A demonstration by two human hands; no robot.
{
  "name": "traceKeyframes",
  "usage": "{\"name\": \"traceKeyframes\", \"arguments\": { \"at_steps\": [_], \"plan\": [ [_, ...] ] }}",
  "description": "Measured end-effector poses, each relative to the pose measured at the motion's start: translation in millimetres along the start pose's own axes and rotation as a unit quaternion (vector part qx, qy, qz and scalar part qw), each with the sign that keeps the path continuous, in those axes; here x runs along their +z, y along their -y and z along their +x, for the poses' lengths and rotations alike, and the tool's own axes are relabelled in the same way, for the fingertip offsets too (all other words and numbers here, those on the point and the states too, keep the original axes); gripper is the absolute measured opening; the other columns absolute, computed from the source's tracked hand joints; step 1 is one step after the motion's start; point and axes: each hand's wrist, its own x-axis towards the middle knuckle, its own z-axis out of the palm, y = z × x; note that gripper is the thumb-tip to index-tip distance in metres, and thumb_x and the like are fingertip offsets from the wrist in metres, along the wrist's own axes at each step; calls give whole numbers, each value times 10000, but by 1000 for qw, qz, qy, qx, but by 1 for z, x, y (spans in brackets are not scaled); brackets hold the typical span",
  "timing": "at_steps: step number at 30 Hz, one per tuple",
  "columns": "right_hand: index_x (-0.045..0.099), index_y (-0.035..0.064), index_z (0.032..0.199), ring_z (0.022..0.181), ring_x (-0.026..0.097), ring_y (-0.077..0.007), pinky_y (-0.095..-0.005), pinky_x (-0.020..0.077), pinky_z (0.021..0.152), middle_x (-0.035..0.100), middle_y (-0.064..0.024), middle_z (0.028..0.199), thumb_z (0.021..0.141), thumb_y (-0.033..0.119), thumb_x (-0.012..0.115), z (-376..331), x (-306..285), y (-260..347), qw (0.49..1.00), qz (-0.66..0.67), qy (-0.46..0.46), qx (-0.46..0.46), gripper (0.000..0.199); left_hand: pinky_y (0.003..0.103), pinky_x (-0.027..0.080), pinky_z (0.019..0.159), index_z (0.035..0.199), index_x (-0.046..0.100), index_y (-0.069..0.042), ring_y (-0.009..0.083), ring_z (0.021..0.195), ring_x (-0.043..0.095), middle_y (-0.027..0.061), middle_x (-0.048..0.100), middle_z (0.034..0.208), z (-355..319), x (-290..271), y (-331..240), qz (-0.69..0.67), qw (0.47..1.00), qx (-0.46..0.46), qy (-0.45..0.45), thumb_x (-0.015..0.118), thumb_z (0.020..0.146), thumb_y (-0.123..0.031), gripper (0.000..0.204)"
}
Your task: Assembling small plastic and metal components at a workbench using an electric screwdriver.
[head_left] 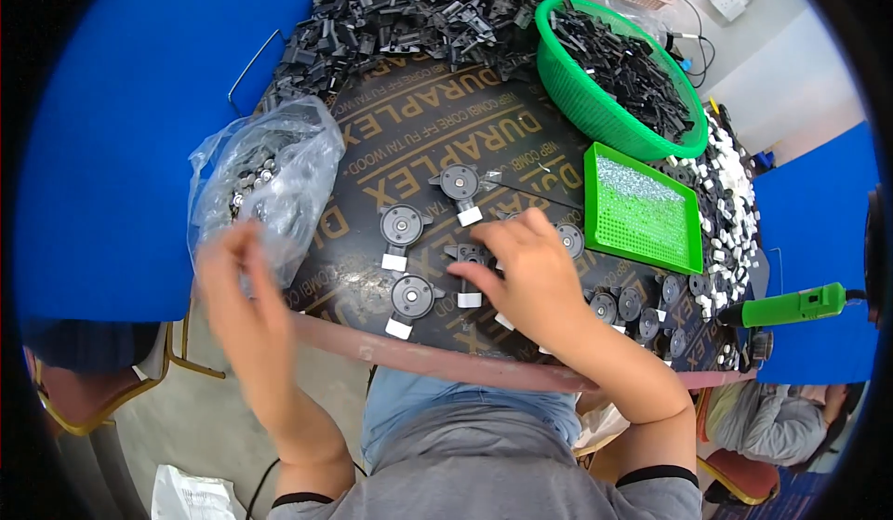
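My right hand [535, 278] is over the table, its thumb and forefinger on either side of a small black plastic part [472, 257] with a white tab [470, 300] at its near end. More assemblies lie around it, each with a round grey disc and a white tab: one farther off [459, 183], one to the left [402, 226], another nearer me [412, 296]. Others are partly hidden by the right hand. At the near side of a clear plastic bag [279, 171] holding small shiny metal pieces [251, 185] is my left hand [244, 287]; its fingers are smeared by motion.
Black plastic parts are heaped [419, 8] at the far side. A green basket [595, 125] holds more. Right of centre, a green tray [642, 248] contains small silvery pieces. White pieces [730, 204] and a green electric screwdriver [786, 307] are at the right. Another person [777, 422] sits there.
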Motion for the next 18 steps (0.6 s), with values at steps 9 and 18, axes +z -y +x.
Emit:
{"name": "traceKeyframes", "arguments": {
  "at_steps": [9,18],
  "plan": [
    [686,37,890,790,562,-255,-343,467,686,685,-71,858,717,105,811,-2,-42,-5,996,30,-65,45,224,289,477,669,914,683,-8,183,712,606,95,647,811,71,36,108,60,974,-56,210,613,804,41,139],
    [705,43,865,686,577,-193,-300,461,638,702,-64,828,748,64,785,-26,-81,-29,983,-1,-137,120,143,319,450,628,916,646,-40,222,659,566,108,621,804,70,61,142,1,976,108,188,613,764,29,171]
  ]
}}
